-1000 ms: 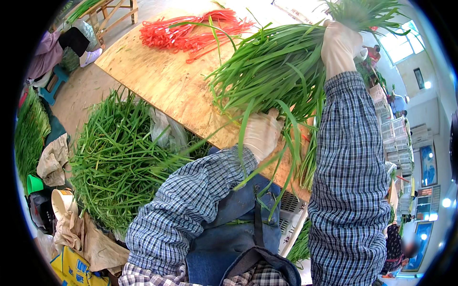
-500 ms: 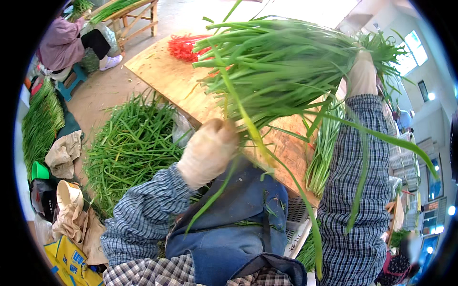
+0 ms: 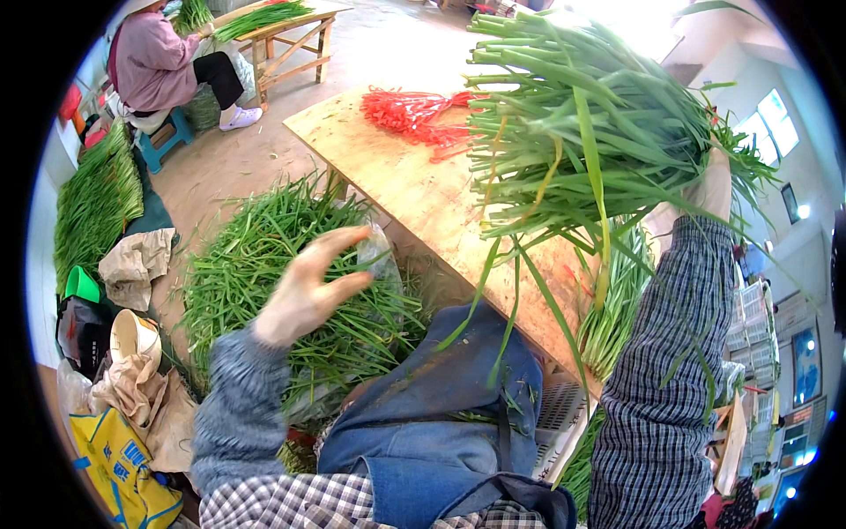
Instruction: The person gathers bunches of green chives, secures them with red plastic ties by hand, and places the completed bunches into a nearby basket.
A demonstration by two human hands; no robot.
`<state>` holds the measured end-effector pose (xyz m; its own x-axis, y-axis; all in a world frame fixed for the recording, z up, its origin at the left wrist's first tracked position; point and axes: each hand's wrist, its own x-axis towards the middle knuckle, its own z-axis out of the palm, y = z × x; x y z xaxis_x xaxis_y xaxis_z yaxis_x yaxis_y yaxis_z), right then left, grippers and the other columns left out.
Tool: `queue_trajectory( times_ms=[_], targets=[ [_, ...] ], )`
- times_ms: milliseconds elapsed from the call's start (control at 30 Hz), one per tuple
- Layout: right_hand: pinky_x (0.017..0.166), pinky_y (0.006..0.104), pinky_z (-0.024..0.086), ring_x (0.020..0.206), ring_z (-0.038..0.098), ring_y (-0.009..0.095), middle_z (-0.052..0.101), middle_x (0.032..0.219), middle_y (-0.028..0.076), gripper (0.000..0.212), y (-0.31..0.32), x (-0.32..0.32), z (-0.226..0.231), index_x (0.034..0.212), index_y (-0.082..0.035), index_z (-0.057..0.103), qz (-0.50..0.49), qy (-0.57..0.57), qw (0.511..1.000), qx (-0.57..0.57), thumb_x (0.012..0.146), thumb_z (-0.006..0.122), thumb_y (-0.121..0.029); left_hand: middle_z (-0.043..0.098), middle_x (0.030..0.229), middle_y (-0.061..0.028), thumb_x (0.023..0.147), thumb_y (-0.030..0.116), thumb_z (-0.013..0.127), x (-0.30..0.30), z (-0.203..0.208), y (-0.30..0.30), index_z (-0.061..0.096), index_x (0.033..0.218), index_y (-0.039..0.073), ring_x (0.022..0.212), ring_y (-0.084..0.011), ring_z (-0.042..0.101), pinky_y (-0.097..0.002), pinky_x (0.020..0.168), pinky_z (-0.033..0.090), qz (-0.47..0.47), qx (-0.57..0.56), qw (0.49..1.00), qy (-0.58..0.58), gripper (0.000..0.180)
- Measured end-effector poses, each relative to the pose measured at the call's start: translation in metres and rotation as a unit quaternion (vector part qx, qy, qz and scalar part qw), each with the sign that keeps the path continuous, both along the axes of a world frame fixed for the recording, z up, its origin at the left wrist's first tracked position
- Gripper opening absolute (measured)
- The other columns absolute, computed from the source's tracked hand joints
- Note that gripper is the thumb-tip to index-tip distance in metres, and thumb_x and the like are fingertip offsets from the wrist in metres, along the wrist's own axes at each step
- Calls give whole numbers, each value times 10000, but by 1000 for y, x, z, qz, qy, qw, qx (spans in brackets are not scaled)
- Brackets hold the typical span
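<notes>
My right hand [image 3: 708,187], in a pale glove, grips a thick bunch of garlic chives [image 3: 590,128] by its far right end. The bunch is held up over the wooden table [image 3: 405,189], with its cut ends pointing left. A few long leaves, one yellowed, droop from its underside. My left hand [image 3: 308,289] is open, thumb and fingers apart, with nothing in it. It hovers over a big heap of loose green leaves [image 3: 238,264] beside the table. More chives [image 3: 617,322] lie along the table's right side, partly behind my right forearm.
Red ties [image 3: 410,115] lie in a pile on the table. A white crate [image 3: 560,414] stands by my right knee. To the left are a yellow bag [image 3: 123,467], a beige tub [image 3: 135,339] and laid-out chives [image 3: 99,198]. A person [image 3: 159,57] sits at another wooden table [image 3: 295,40].
My left hand has come away from the bunch, moved left and opened. The bunch has shifted right and slightly up in my right hand. The view has shifted, so the surroundings sit further right.
</notes>
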<state>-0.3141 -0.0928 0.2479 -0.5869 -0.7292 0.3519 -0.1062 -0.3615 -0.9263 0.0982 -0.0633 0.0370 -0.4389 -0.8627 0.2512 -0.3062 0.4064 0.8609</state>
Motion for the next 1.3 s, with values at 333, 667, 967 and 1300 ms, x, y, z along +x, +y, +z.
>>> queue_trajectory(
  times_ms=[333,667,967,1300],
  targets=[
    [727,351,509,850,581,203,581,971,112,293,5,49,-29,1158,-41,480,-35,-76,996,-42,931,395,-205,563,1033,-132,747,-15,566,-101,7,-13,593,969,42,1006,-286,504,-352,868,426,49,-286,951,-111,231],
    [745,335,506,848,591,204,589,1000,107,285,11,28,-35,1136,-32,498,-35,-38,997,-58,928,412,-206,597,1078,-161,734,338,627,55,-38,-16,634,976,-6,1043,-264,542,-375,944,397,121,95,988,-17,421],
    [751,329,502,853,597,202,601,1008,102,302,3,46,-41,1125,-29,517,-5,-25,996,-81,925,417,-232,303,1392,-181,766,201,618,-85,-15,6,135,1404,33,1272,-288,334,-393,1027,308,-156,266,869,386,817],
    [746,328,503,848,605,203,612,1002,105,319,1,40,-48,1111,-16,531,28,-22,997,-75,924,408,-244,569,767,-90,819,101,595,-128,-11,13,439,1146,-35,477,-78,446,-198,407,352,-144,344,820,434,387]
  ],
)
